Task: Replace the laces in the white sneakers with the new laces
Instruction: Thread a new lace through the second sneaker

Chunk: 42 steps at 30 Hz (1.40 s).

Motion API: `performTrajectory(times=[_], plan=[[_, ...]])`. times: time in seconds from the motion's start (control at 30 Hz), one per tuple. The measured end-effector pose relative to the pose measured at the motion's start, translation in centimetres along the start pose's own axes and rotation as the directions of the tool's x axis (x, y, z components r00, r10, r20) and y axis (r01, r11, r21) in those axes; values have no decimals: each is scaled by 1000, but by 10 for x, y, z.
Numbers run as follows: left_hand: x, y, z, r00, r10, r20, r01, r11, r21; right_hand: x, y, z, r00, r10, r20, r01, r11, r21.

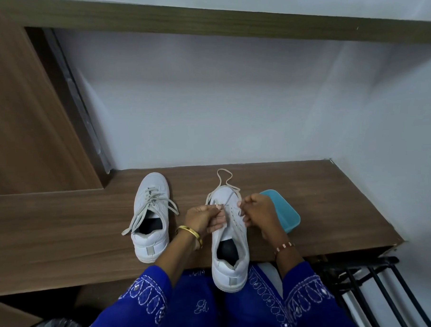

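No readable brand, label or writing on either shoe; each heel only shows a plain grey tab.

Left sneaker, left of centre frame, flat on the desk: long axis runs up-frame, toe toward the wall, heel toward the camera. Grey lace threaded, ends loose, one trailing off each side.

Left hand, gold bangle on the wrist, fingers curled, pinching the lace at the eyelets of the right sneaker.

Right sneaker, centre frame: same axis, toe up-frame, heel overhanging the desk's near edge above the blue garment. Cream lace loops onto the desk past the toe.

Right hand, fingers curled at the shoe's right eyelet row; grip on lace or upper unclear.

Teal lid-like container just behind the right hand.
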<state>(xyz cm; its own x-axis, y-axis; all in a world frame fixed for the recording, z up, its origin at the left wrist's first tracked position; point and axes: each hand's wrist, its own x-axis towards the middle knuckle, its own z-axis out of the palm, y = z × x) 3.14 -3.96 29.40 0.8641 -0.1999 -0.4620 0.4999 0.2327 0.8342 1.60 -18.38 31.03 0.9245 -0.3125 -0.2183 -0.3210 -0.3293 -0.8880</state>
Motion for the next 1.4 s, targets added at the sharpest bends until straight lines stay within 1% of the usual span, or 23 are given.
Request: performTrajectory(times=[0.1,0.2,0.27,0.33,0.4,0.47,0.6,0.63,0.7,0.8,0.87,0.93,0.97,1.03,1.13,1.27,1.33,1.4], plan=[[12,19,-3,997,70,-22,-70,997,19,18,-10,-10,993,-41,-111,58,987,152],[25,48,-2,979,204,-28,-203,979,36,38,-25,-21,982,-94,-164,139,947,288],[31,64,-2,958,287,-23,-286,957,39,46,-32,-25,972,-154,-180,207,919,335],[37,67,-4,946,321,-36,-318,945,75,49,-28,-22,969,-157,-190,217,911,350],[44,52,-12,951,299,-74,-286,947,142,51,-11,-13,976,-104,-190,163,929,331],[49,27,-20,966,235,-108,-199,943,268,50,13,0,982,-30,-185,79,960,268],[58,-15,-30,985,100,-141,-16,866,499,51,48,22,984,64,-167,-21,969,247],[60,-22,-31,984,97,-149,4,825,565,51,52,26,982,67,-176,-25,973,231],[66,-30,-34,980,124,-158,23,712,701,57,57,32,979,55,-194,-18,982,186],[60,-26,-28,971,211,-113,-11,512,859,64,60,39,976,28,-217,-2,993,117],[56,-24,-21,946,319,-56,-98,446,890,67,61,42,971,17,-240,7,995,99],[50,-22,-13,903,431,7,-210,426,880,70,62,45,964,4,-265,19,996,87],[50,-23,-10,888,457,43,-258,418,871,70,62,46,963,1,-269,22,996,82],[53,-28,-4,886,449,112,-311,399,863,71,61,48,963,-2,-271,20,998,62],[59,-31,5,906,394,154,-293,322,900,71,61,50,959,-7,-283,20,999,45],[63,-28,16,912,388,134,-230,213,950,69,62,52,951,-51,-305,44,999,-29],[65,-28,20,919,380,110,-197,199,960,69,62,51,950,-85,-302,66,995,-70],[66,-31,22,934,345,96,-179,216,960,68,60,50,949,-104,-298,82,993,-85]])
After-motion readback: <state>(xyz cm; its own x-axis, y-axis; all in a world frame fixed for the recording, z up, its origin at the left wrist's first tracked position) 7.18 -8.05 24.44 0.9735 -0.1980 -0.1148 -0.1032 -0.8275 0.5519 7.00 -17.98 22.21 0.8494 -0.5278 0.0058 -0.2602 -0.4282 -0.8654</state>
